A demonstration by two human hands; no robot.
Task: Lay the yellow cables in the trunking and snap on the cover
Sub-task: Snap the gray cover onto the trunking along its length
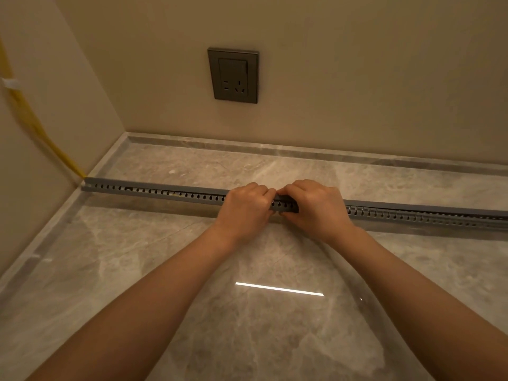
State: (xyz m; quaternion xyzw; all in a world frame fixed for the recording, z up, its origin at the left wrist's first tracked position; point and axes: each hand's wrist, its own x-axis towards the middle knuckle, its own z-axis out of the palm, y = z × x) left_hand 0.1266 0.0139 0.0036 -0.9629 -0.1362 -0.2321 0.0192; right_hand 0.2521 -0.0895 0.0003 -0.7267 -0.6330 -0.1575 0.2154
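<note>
Nearest the camera, two bare forearms reach forward over a polished grey marble floor (192,312), which carries a bright strip of reflected light near its middle.

The left hand (244,209) and right hand (316,207) meet knuckle to knuckle on a grey slotted trunking (165,192) that lies flat on the floor. Both hands are clenched over the trunking, fingers curled across its top and thumbs on its near side, so each is grasping the trunking and the cover (412,206) strip on top of it. The fingertips of the two hands are touching or just apart; which cannot be told.

The trunking runs from the floor's left edge, at the left wall, across to the right edge of the view. Its near side shows a row of keyhole-shaped slots. To the left of the hands the cover sits level along the top; to the right a thin gap shows under the cover strip.

A trace of yellow shows through the slots left of the hands. The yellow cables (41,133) come down the left wall (55,92), held by a white clip (11,84), and enter the trunking's left end at the floor's left edge.

Beyond, a marble skirting (275,151) runs along the floor's far edge. Above it, on the beige back wall, is a dark grey wall socket (233,75).
</note>
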